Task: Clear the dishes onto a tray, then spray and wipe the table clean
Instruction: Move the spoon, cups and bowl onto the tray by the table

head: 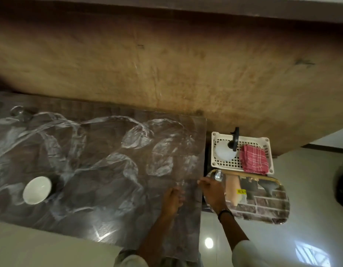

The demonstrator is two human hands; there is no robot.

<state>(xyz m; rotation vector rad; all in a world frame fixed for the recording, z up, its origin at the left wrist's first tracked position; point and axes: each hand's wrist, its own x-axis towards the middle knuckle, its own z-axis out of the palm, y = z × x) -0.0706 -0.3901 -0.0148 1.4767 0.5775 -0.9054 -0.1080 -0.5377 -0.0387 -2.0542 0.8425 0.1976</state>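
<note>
- Head view: left hand (172, 199) fingers curled over the table (101, 170); holding anything, unclear.
- Right hand (211, 189) grasps the tray (263, 205) rim, right of table.
- Bowl (37, 190) on table's left.

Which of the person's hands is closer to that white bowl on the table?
Left. The left hand rests on the table, well right of the white bowl; the right hand is farther right, at the tray's edge.
</note>
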